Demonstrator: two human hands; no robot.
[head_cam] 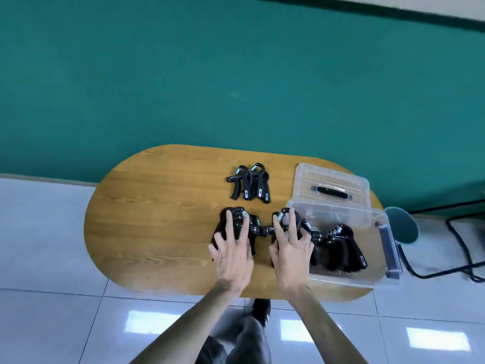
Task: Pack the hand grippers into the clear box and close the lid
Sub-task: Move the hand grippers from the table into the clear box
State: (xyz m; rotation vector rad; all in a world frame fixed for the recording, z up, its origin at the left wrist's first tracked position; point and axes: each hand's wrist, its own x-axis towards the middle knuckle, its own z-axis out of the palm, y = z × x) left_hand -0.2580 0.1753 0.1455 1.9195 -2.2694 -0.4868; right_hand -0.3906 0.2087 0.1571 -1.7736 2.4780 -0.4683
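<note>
Black hand grippers with steel springs lie in groups on an oval wooden table [157, 219]. My left hand [232, 254] rests on one cluster [237, 219], fingers spread over it. My right hand [291, 248] grips a second cluster [288, 219] just left of the clear box [378, 281]. Several grippers [341, 248] lie inside the box. A third group [250, 185] sits at the table's far side, untouched. The clear lid [333, 179] with a black handle lies flat behind the box.
The box has dark latches on its right end [391, 248]. A teal round stool [402, 224] stands right of the table, with black cables [456, 245] on the white tiled floor. A teal wall runs behind. My leg and shoe [261, 308] show below the table edge.
</note>
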